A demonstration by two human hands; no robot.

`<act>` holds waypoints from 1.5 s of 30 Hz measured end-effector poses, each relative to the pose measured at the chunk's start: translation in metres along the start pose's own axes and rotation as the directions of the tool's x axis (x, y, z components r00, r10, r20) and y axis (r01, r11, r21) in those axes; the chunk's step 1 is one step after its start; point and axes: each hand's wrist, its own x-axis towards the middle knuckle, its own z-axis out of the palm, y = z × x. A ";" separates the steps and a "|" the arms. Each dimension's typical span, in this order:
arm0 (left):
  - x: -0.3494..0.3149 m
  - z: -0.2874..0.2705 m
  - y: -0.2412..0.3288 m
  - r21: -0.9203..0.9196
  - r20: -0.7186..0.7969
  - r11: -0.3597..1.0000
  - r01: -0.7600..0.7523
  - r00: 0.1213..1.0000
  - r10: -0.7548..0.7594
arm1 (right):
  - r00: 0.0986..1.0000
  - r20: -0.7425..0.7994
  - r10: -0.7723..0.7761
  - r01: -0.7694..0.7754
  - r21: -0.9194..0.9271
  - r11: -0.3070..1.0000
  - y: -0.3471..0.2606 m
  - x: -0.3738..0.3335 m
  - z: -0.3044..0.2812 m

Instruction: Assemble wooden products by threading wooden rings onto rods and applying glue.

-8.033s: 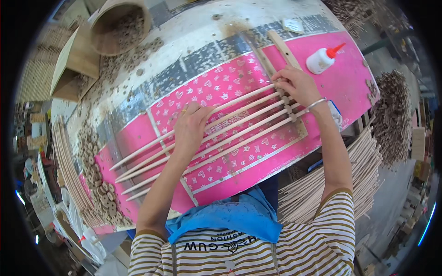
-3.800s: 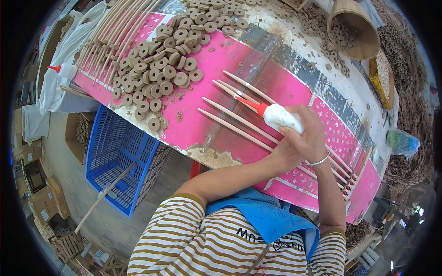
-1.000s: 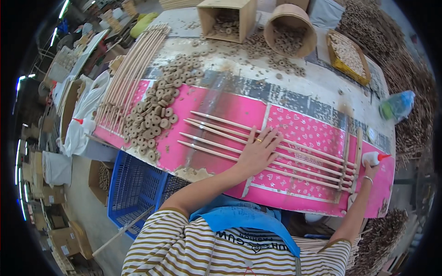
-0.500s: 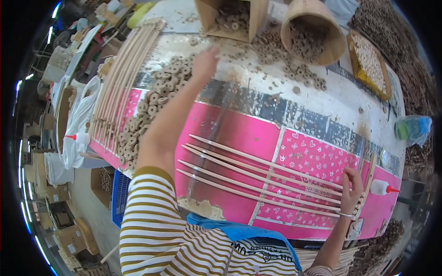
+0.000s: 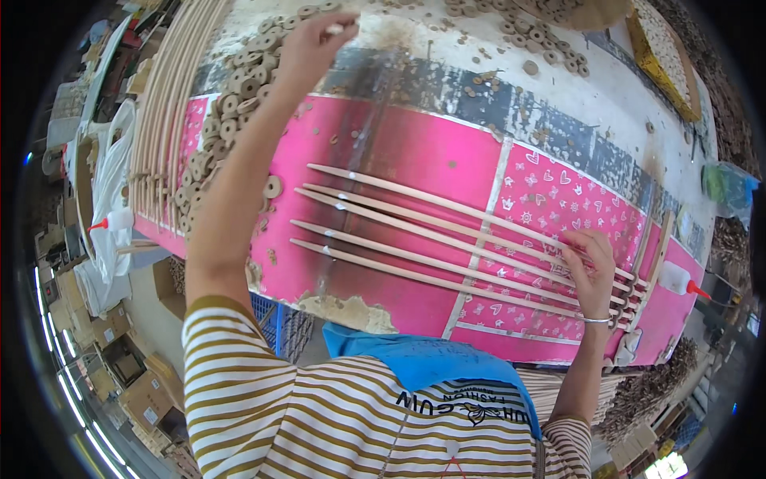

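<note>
Several pointed wooden sticks (image 5: 415, 231) lie side by side across the pink table covering, with white dabs near their left tips. Their right ends reach a wooden strip (image 5: 656, 255) with small rings along it. Over these sticks, near their right ends, my right hand (image 5: 589, 267) has its fingers curled and fingertips close together; what they grip, if anything, is hidden. My left hand (image 5: 315, 48) is raised beside the heap of grey-brown rings (image 5: 243, 84) at the far left. Its fingers are pinched, with something small and pale at the tips that I cannot make out.
More long sticks (image 5: 163, 104) lie at the left edge. Red-tipped white bottles stand out at the left (image 5: 118, 219) and right (image 5: 677, 278). Loose rings (image 5: 550, 48), a yellow-sided tray (image 5: 662, 64) and a plastic bag (image 5: 730, 188) are on the far side.
The view has shifted, so the table sits higher in it. My left hand has drawn a little nearer and left. My right hand has slid left along the sticks, away from the strip.
</note>
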 end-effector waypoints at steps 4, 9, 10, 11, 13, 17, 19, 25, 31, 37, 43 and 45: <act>-0.090 -0.027 -0.002 -0.373 0.047 0.908 0.190 0.981 -0.186 | 0.994 0.021 -0.109 0.110 -0.043 0.993 0.005 0.001 0.010; -0.160 -0.043 -0.005 -0.567 0.063 0.783 0.254 0.962 -0.266 | 0.999 0.029 -0.020 0.015 0.139 0.990 0.013 0.001 0.017; -0.167 -0.044 -0.005 -0.598 0.073 0.746 0.292 0.947 -0.312 | 1.000 0.023 0.001 -0.006 0.212 0.977 0.013 0.002 0.018; -0.173 -0.045 -0.005 -0.619 0.072 0.729 0.293 0.945 -0.319 | 1.000 0.022 -0.001 -0.004 0.215 0.977 0.012 0.001 0.017; -0.181 -0.047 -0.005 -0.656 0.066 0.694 0.296 0.939 -0.337 | 0.997 -0.013 -0.075 0.076 0.155 0.985 0.010 0.002 0.014; -0.187 -0.042 -0.003 -0.719 0.086 0.616 0.322 0.921 -0.381 | 0.997 -0.067 -0.043 0.058 0.233 0.971 0.006 0.003 0.007; -0.185 -0.039 -0.001 -0.810 0.118 0.498 0.310 0.917 -0.380 | 0.996 -0.074 -0.056 0.072 0.227 0.971 0.004 0.004 0.006; -0.182 -0.036 0.006 -0.893 0.151 0.359 0.270 0.933 -0.326 | 0.995 -0.063 -0.076 0.088 0.220 0.972 0.002 0.005 0.006; -0.178 -0.028 0.014 -0.857 0.197 0.384 0.345 0.906 -0.374 | 0.989 -0.087 -0.118 0.132 0.181 0.975 -0.005 0.008 0.008; -0.176 -0.013 0.033 -0.846 0.153 0.423 0.324 0.908 -0.390 | 0.972 -0.174 -0.156 0.176 0.105 0.979 -0.015 0.015 0.011; -0.169 -0.004 0.044 -0.823 0.110 0.468 0.323 0.898 -0.427 | 0.945 -0.244 -0.219 0.230 0.016 0.973 -0.012 0.028 0.012; -0.168 -0.001 0.046 -0.836 0.085 0.475 0.276 0.919 -0.384 | 0.931 -0.236 -0.280 0.256 -0.129 0.958 -0.009 0.030 0.011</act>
